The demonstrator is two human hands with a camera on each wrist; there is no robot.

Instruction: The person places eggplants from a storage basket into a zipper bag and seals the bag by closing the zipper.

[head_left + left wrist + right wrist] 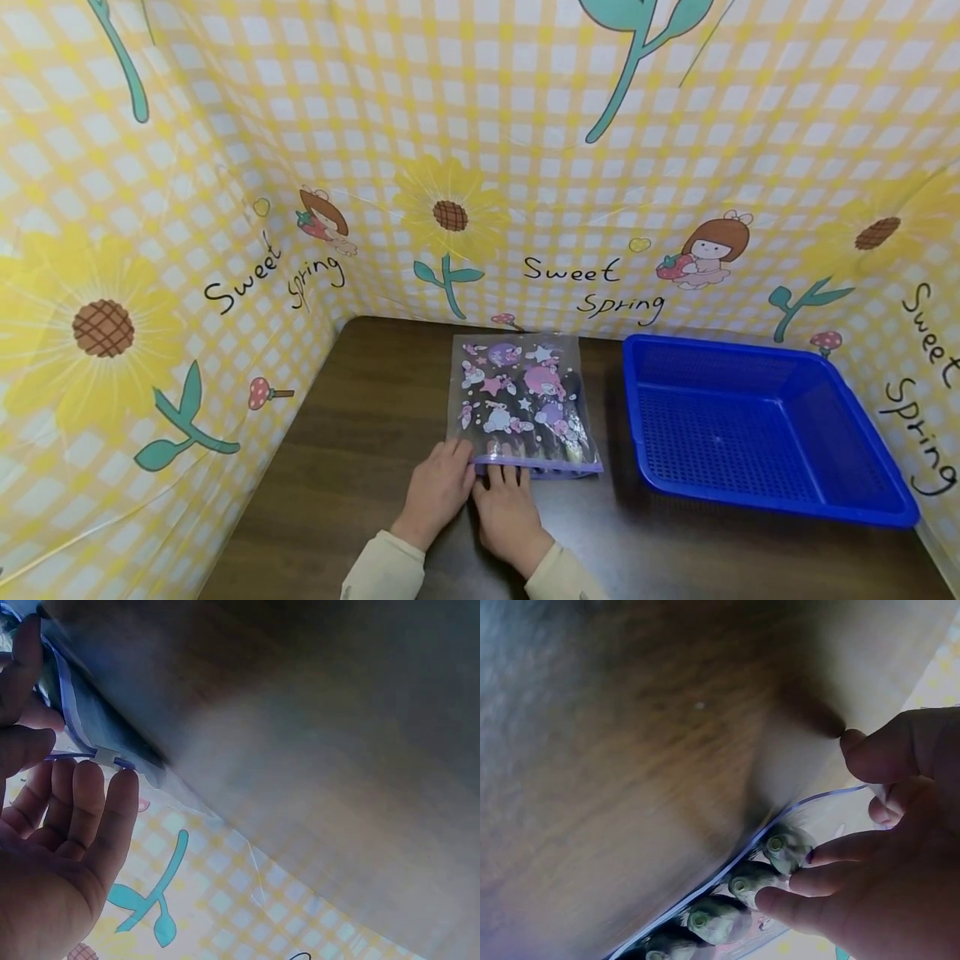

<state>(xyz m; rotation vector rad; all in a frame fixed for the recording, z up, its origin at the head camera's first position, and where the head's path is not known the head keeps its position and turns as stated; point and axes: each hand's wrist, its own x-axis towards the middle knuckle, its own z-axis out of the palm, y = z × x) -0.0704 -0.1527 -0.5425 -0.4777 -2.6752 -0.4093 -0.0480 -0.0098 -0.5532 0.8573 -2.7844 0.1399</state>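
Observation:
A clear zip bag (517, 392) printed with pink and purple cartoon figures lies flat, its purple zip edge toward me. At the left corner of that edge my left hand (438, 487) holds the bag, fingertips by the white slider (105, 755). My right hand (510, 512) has its fingers extended at the mouth, touching what lies inside. Several dark things (718, 919) with pale rounded ends and small ring marks sit in a row within the bag; their kind cannot be made out.
A blue perforated plastic basket (630, 417) stands right of the bag on the dark wooden table (337, 433). Yellow checked cloth (525, 167) with sunflowers and lettering hangs behind and along the sides.

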